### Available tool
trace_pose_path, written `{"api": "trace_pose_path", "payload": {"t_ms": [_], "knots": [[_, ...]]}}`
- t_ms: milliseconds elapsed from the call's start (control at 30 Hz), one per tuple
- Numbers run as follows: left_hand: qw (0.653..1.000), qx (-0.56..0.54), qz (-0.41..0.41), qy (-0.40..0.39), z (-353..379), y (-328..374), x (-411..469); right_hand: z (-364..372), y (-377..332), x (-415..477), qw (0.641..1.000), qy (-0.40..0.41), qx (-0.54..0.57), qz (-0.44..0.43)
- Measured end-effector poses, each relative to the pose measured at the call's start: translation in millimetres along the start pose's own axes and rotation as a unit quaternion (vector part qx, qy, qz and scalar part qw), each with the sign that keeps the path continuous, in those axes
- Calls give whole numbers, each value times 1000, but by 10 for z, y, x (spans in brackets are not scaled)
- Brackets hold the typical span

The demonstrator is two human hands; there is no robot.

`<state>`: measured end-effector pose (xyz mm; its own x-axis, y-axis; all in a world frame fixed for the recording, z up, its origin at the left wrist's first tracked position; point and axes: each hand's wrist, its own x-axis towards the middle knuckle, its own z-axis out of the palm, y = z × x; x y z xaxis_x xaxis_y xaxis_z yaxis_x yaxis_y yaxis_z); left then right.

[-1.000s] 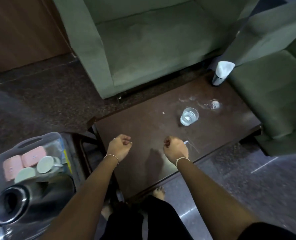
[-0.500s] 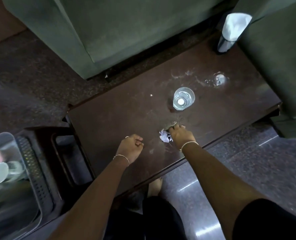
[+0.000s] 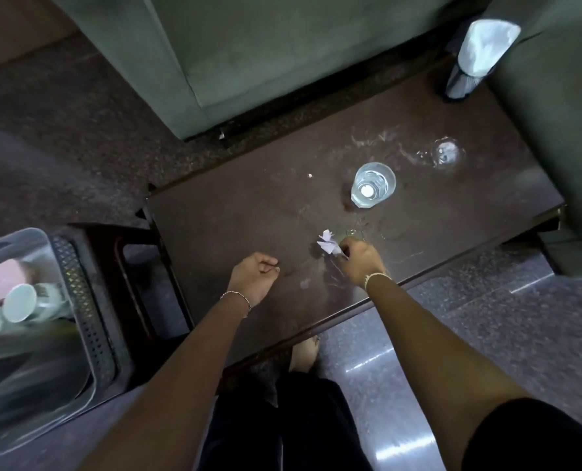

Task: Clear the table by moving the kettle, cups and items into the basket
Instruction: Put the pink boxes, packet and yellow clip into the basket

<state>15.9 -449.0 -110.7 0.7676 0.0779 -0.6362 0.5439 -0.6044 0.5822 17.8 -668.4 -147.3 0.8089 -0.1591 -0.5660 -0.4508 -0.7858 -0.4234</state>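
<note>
A dark brown low table (image 3: 248,219) fills the middle of the head view. Near its front edge my right hand (image 3: 362,260) pinches a small crumpled white paper scrap (image 3: 327,243) just above the tabletop. My left hand (image 3: 252,277) hovers beside it as a loose fist with nothing in it. A clear glass (image 3: 373,185) with water stands upright farther back. A tall tissue-filled holder (image 3: 476,59) stands at the far right corner. The clear plastic basket (image 3: 61,266) sits at the left on a stool and holds pale cups (image 3: 19,302) and a pink item (image 3: 0,282).
Green sofas (image 3: 248,45) press against the table's far side and right side. Water smears and a wet ring (image 3: 447,154) mark the tabletop behind the glass. My bare foot (image 3: 305,351) shows under the front edge, on a glossy floor.
My right hand closed on the paper scrap and lifted it slightly. The view tilted down and closer to the table; the left fist stayed nearly still.
</note>
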Motion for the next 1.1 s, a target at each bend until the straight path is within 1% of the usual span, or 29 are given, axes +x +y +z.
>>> {"api": "trace_pose_path", "payload": {"t_ms": [100,200,300,367,533,600,733,867,933,1000,1100], "knots": [[999,-37,-16,-13,-154,89,-146,-38,-282,-142,989,41,135,48],[996,-84,-22,-29,-362,201,-298,-27,-642,-298,958,29,279,62],[986,-159,-23,-39,-618,273,-471,4,-1045,-493,938,3,344,39],[976,-213,-24,-29,-821,286,-576,20,-1326,-647,930,-16,368,8],[951,-309,-25,-1,-1427,144,-827,72,-2009,-1059,917,-97,378,-82],[942,-334,-16,22,-1696,37,-931,118,-2298,-1197,911,-128,377,-107],[928,-366,-5,76,-2227,-219,-1111,257,-2902,-1446,910,-171,341,-162],[906,-403,-11,130,-2780,-504,-1203,494,-3512,-1606,907,-184,332,-184],[902,-406,-5,145,-3080,-644,-1191,643,-3800,-1645,906,-196,325,-186],[905,-400,-4,147,-3377,-779,-1133,805,-4078,-1650,911,-190,314,-189],[920,-371,-7,126,-3754,-981,-962,1053,-4419,-1613,926,-149,289,-192]]}}
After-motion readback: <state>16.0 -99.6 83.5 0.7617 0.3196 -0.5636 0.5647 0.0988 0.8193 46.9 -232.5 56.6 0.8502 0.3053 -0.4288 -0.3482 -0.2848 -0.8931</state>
